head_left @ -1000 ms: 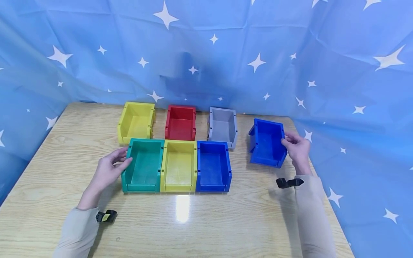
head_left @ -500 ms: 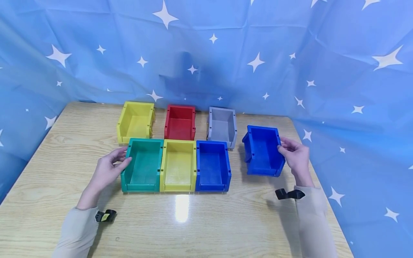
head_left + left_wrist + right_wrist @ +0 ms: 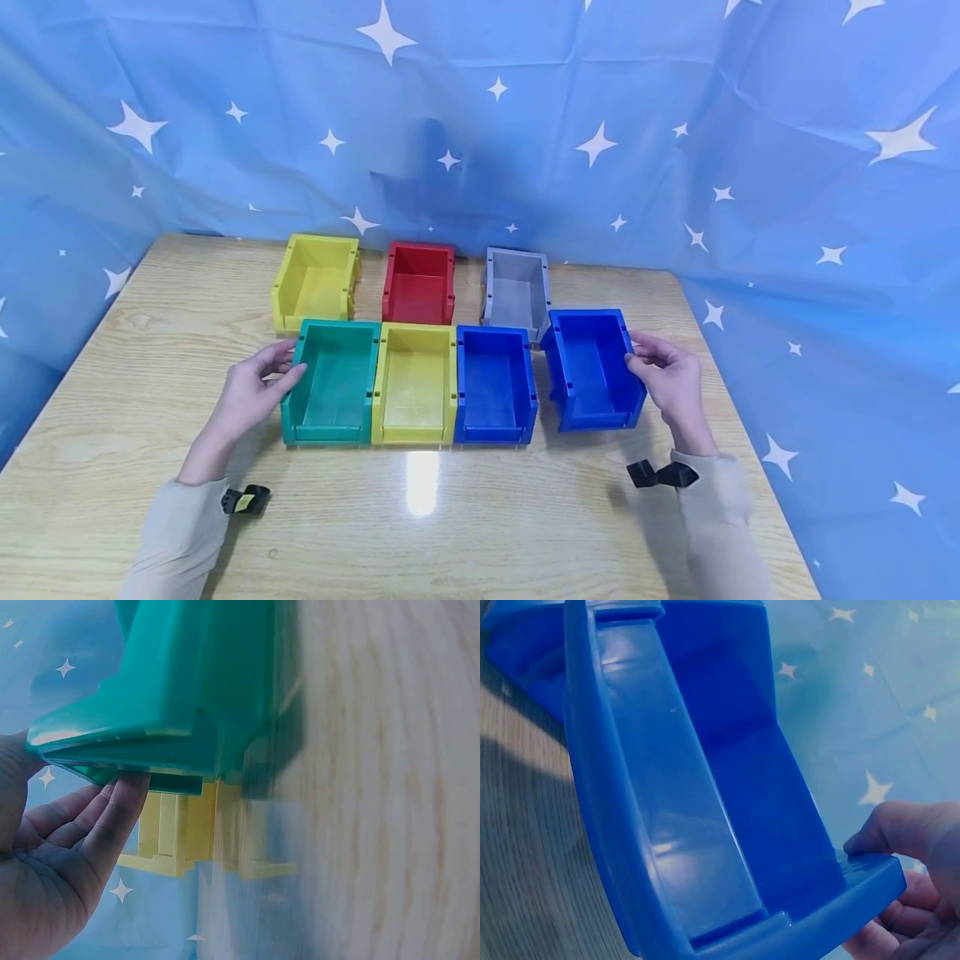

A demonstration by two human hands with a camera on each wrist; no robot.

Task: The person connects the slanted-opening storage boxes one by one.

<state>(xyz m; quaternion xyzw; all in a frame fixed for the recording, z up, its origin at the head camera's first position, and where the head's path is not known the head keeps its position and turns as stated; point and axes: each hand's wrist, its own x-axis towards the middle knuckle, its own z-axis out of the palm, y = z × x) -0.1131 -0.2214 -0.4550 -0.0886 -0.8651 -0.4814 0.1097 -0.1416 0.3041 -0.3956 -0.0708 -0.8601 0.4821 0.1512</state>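
My right hand (image 3: 672, 385) pinches the right side wall of a blue storage bin (image 3: 594, 364), thumb inside and fingers outside. That bin looks slightly raised off the table and sits a little right of another blue bin (image 3: 495, 383). My left hand (image 3: 243, 400) holds the left wall of a green bin (image 3: 337, 383); in the left wrist view its fingers (image 3: 124, 814) curl under the side rim. A yellow bin (image 3: 416, 383) stands between the green bin and the standing blue one, all three side by side. In the right wrist view the held blue bin (image 3: 675, 787) fills most of the picture.
Behind the front row stand another yellow bin (image 3: 317, 279), a red bin (image 3: 418, 283) and a grey bin (image 3: 516, 292), spaced apart. The wooden table (image 3: 480, 533) ends at a blue curtain with white stars (image 3: 480, 125). The table's right edge runs beside my right arm.
My right hand has brought the blue bin leftward and nearer to me, towards the front row, and the bin has turned straighter. My left hand has stayed on the green bin.
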